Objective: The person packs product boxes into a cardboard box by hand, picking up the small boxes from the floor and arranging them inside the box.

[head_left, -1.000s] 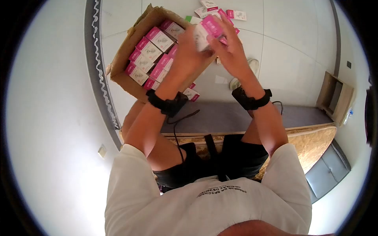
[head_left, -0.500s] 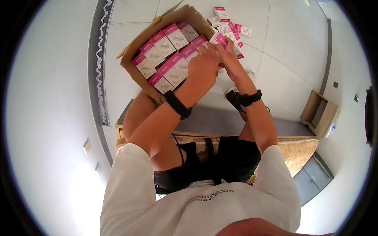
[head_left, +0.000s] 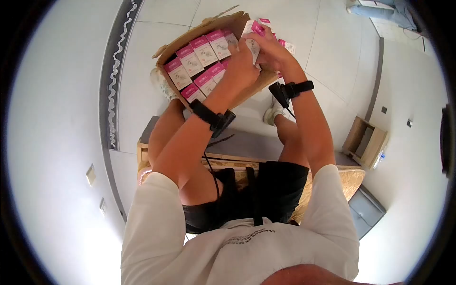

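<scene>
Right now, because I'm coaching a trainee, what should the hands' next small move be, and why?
Probably ease the held box down into the open carton: the right hand holds it at the carton's right end, the left hand is close by, and similar boxes sit in rows further left.

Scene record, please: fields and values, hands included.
held item: pink-and-white box, at the carton's right end
right hand: grips the held box
left hand: fingers at the box; grip unclear
carton: brown, open-topped
carton contents: packed boxes in rows, some hidden by the left hand
floor: light tiles, loose boxes beyond the right hand
wrists: dark strap on each
</scene>
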